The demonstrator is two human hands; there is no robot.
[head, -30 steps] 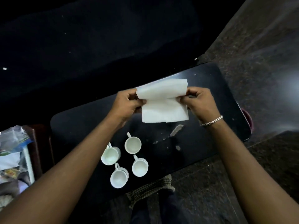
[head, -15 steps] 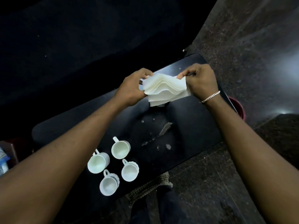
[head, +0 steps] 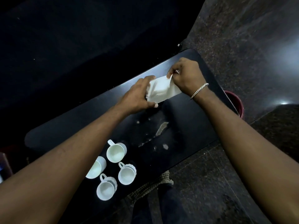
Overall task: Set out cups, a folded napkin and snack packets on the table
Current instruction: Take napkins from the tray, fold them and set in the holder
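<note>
Napkin point(head: 159, 89) now folded smaller between both hands.

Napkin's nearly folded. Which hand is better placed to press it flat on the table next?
Probably the left. The left hand wraps the white napkin from the side and below, low over the black table, while the right hand only pinches its top corner and would have to let go first.

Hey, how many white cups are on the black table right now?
4, clustered near the table's near edge: one farthest, one left partly behind the left forearm, one right, one nearest.
</note>
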